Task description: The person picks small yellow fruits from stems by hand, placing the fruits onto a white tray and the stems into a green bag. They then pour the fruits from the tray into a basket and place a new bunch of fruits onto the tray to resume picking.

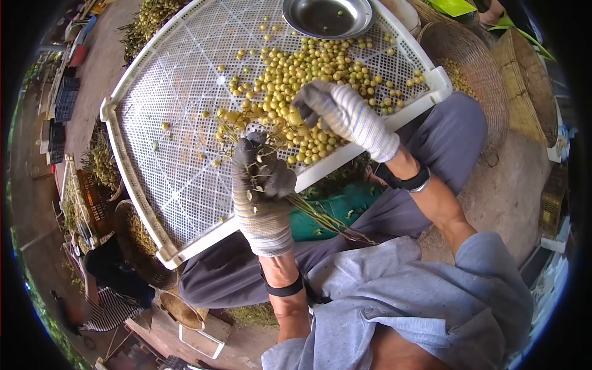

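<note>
My left hand [262, 179], in a striped glove with dark grey fingers, is closed around a bunch of thin stems [327, 219]. The stem ends point down and right over my lap, while twigs and a few yellow berries show beyond my fingers. My right hand [336, 111], gloved the same way, hovers over the loose berries [302, 77] with its fingers curled. Whether anything is between those fingers I cannot make out. The round yellow-green berries lie heaped on a white perforated plastic tray [166, 111] across my knees.
A metal bowl [327, 17] with a few berries stands on the tray's far side. To the right are a round woven basket [493, 92] and a tan woven container [524, 86]. Berry branches [102, 157] and another basket [132, 246] lie left. A person in striped clothing [114, 311] is at lower left.
</note>
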The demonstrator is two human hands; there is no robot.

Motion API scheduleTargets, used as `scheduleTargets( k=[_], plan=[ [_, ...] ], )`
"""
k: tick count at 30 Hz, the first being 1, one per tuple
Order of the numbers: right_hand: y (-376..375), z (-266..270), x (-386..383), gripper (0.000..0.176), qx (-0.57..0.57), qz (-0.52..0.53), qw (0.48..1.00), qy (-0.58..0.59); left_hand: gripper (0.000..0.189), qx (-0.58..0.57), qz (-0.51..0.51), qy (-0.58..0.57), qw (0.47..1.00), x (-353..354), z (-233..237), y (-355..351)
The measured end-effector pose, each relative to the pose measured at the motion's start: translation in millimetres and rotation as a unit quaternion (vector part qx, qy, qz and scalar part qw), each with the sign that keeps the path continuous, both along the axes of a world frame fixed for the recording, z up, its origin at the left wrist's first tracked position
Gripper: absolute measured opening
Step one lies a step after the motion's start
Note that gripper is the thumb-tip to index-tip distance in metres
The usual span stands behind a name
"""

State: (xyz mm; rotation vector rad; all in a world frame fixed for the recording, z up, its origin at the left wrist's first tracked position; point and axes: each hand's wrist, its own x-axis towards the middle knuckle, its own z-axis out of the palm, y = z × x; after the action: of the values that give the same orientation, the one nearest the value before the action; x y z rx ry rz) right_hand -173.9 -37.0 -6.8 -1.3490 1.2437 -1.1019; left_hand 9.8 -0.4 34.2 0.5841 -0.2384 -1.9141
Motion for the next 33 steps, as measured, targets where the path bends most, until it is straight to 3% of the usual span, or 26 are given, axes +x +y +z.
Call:
scheduleTargets(
  k=[1, 2, 4, 5, 7, 8, 11, 12, 15, 18, 19, 21, 25, 28, 31, 32, 33],
  plan=[
    [5, 4, 4, 0.053, 0.104, 0.075, 0.987, -0.098, 0.029, 0.003, -0.014, 0.026, 1.000, 2, -5, -1],
    [9, -10, 15, 0.070, 0.062, 0.093, 0.984, -0.142, 0.028, 0.006, -0.028, 0.052, 0.998, 4, -10, -2],
    [1, -18, 32, 0.065, 0.056, 0.076, 0.963, -0.251, 0.029, 0.005, -0.074, 0.132, 0.989, 4, -20, -4],
    [7, -17, 30, 0.063, 0.169, 0.094, 0.901, -0.389, 0.030, 0.010, -0.021, -0.012, 1.000, 2, -21, -1],
    [5, -13, 17, 0.051, 0.174, 0.094, 0.906, -0.375, 0.031, 0.019, 0.083, -0.296, 0.951, -6, -15, 7],
    [4, -13, 11, 0.045, 0.177, 0.094, 0.908, -0.368, 0.029, -0.008, 0.034, -0.289, 0.957, 5, -18, 5],
    [-1, -15, 9, 0.041, 0.156, 0.119, 0.912, -0.361, 0.024, 0.002, -0.003, -0.406, 0.914, 7, -23, 6],
    [-1, -15, 10, 0.037, 0.155, 0.123, 0.904, -0.379, 0.023, 0.001, -0.040, -0.391, 0.919, 5, -11, 6],
    [0, -8, 9, 0.031, 0.136, 0.124, 0.921, -0.343, 0.023, -0.010, -0.028, -0.408, 0.913, 9, -25, 2],
    [-3, 1, -1, 0.026, 0.084, 0.110, 0.973, -0.184, 0.018, 0.005, -0.056, -0.423, 0.904, 7, -13, -4],
    [-5, -3, 0, 0.024, 0.017, 0.082, 0.988, -0.131, 0.015, 0.017, -0.065, -0.437, 0.897, 5, -8, -5],
    [-7, -10, 3, 0.022, -0.118, 0.025, 0.992, -0.024, 0.013, 0.000, -0.041, -0.449, 0.893, 2, -9, -4],
    [-2, -3, 6, 0.019, -0.153, -0.006, 0.987, 0.054, 0.012, 0.009, -0.005, -0.438, 0.899, 1, -13, -4],
    [2, 6, 7, 0.019, 0.083, 0.009, 0.987, -0.134, 0.012, 0.007, 0.004, -0.456, 0.890, -2, -14, -2],
    [2, -1, 8, 0.023, 0.074, -0.031, 0.961, -0.263, 0.014, -0.003, 0.003, -0.463, 0.886, -2, -14, 0],
    [-2, -9, 4, 0.037, 0.075, -0.018, 0.977, -0.200, 0.015, -0.009, 0.004, -0.462, 0.887, -1, -14, 2],
    [-3, -9, -1, 0.036, 0.093, -0.015, 0.970, -0.225, 0.016, -0.015, 0.004, -0.462, 0.887, -1, -13, 3]
  ],
)
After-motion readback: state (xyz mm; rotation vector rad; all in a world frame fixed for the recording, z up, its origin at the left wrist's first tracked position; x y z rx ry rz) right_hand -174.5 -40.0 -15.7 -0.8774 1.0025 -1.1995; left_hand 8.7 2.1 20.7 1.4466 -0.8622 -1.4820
